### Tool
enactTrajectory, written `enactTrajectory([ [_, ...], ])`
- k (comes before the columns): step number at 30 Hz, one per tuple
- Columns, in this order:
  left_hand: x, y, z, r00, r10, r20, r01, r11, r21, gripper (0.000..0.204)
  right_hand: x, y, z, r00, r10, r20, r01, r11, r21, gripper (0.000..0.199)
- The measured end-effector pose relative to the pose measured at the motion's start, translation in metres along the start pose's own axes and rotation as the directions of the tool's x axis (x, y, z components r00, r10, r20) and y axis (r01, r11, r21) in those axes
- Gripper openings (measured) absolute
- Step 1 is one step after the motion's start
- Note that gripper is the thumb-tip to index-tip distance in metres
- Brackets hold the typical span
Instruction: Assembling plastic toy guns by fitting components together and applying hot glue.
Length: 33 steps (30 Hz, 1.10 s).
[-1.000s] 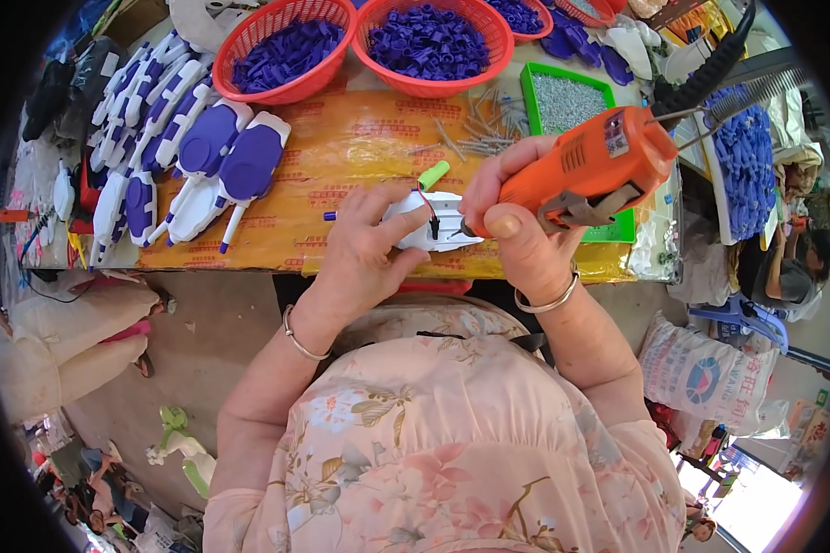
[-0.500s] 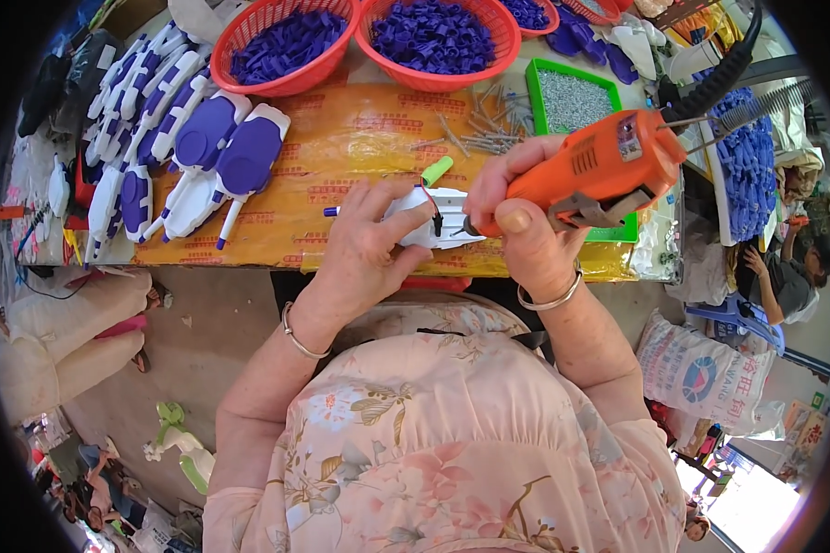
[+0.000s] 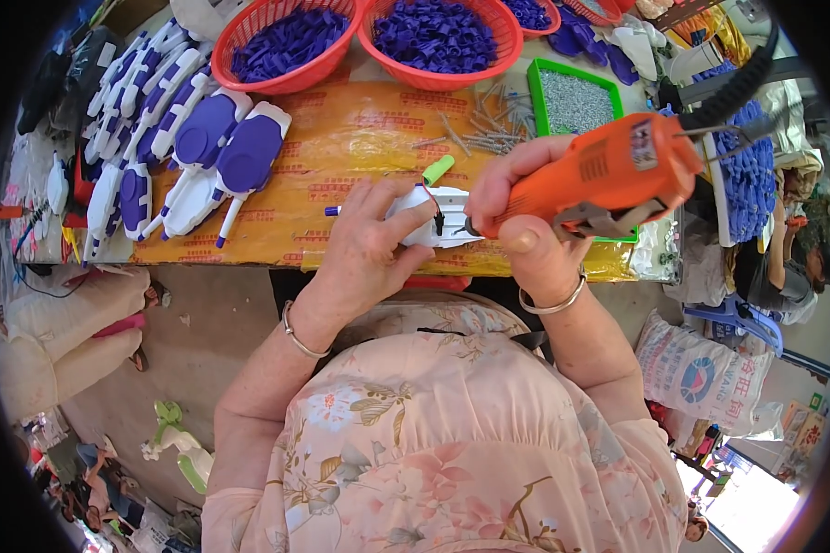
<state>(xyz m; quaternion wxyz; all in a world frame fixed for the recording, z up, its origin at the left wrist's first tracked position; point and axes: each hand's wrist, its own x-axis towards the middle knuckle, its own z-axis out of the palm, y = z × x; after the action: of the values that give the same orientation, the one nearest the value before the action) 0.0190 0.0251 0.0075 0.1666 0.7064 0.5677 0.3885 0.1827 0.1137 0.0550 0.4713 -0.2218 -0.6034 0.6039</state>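
An orange electric screwdriver (image 3: 599, 175) is gripped in my right hand (image 3: 537, 230), tilted, its bit pointing left at a white plastic toy shell (image 3: 454, 210). The bit's tip is over the shell's right part; whether it touches a screw is too small to tell. My left hand (image 3: 369, 235) pinches the shell's left end and holds it on the table. Red and dark wires show beside its index fingertip. A bright green piece (image 3: 438, 169) sticks up behind the shell, and a purple tip (image 3: 332, 211) pokes out left of my left hand.
Purple-and-white toy pieces (image 3: 249, 147) are piled at the left. Red baskets of purple parts (image 3: 438, 41) stand at the back. Long metal pieces (image 3: 489, 129) lie before a green tray (image 3: 576, 97) of small screws. A black cable (image 3: 738, 83) runs from the screwdriver.
The screwdriver's rear end has swung slightly right and down in my right hand. My left hand and the white shell have stayed nearly still.
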Motion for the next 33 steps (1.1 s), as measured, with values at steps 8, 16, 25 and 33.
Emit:
enactTrajectory([
  [8, 0.003, 0.012, -0.006, 0.998, 0.042, -0.053, -0.037, 0.996, 0.085, 0.048, 0.002, -0.012, 0.003, 0.996, -0.030, -0.081, 0.045, 0.981, 0.187, 0.060],
  [16, 0.002, 0.018, 0.007, 0.993, 0.033, -0.113, -0.056, 0.976, -0.209, 0.033, 0.007, -0.046, 0.011, 1.000, 0.000, 0.009, -0.003, 0.937, 0.350, 0.060],
  [25, -0.008, 0.020, 0.007, 0.986, -0.143, -0.086, 0.114, 0.953, -0.282, 0.014, 0.000, -0.058, 0.007, 0.998, 0.003, 0.065, -0.009, 0.997, 0.082, 0.066],
  [33, -0.008, 0.028, -0.004, 0.696, -0.422, 0.581, 0.582, -0.143, -0.801, 0.021, -0.009, -0.069, 0.014, 1.000, 0.012, -0.022, -0.005, 0.952, 0.307, 0.073],
])
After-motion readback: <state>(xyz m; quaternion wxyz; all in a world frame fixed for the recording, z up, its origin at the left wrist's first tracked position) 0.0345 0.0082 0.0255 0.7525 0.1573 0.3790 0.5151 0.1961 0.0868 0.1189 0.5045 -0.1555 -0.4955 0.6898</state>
